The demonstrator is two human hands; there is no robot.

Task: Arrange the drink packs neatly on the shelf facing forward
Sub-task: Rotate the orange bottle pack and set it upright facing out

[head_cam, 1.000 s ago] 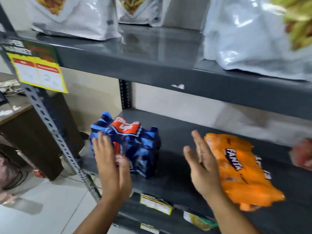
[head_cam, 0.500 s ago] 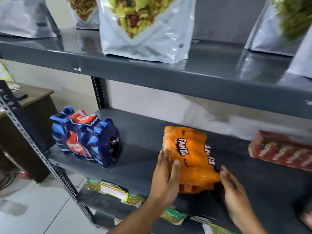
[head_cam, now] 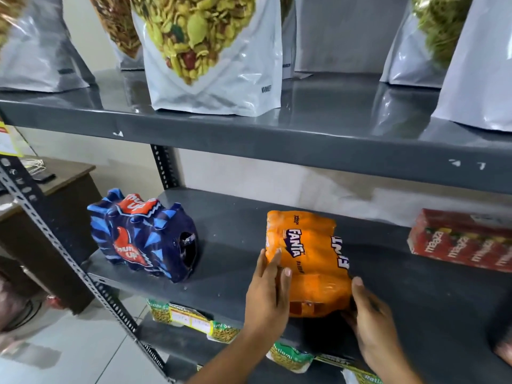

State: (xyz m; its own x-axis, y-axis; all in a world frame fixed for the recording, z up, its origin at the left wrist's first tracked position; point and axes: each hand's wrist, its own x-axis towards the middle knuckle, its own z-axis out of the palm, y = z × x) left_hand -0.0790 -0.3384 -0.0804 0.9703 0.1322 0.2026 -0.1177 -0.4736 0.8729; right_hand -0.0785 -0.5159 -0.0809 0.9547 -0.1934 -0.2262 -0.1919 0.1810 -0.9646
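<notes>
Grey shelf (head_cam: 235,239) holds the orange Fanta pack (head_cam: 310,256); my left hand (head_cam: 270,297) presses flat against its left side, my right hand (head_cam: 371,320) touches its near-right corner, grip unclear.

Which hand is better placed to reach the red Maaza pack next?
Right, probably: the right hand touches the near right corner of the Fanta pack, nearer the Maaza pack; the left hand lies on its left side.

A pale cream plaster wall (head_cam: 249,178) fills the middle of the frame. At the left edge stands a dark brown wooden bench (head_cam: 59,217), and glossy light grey floor tiles (head_cam: 69,356) show in the lower left corner.
</notes>
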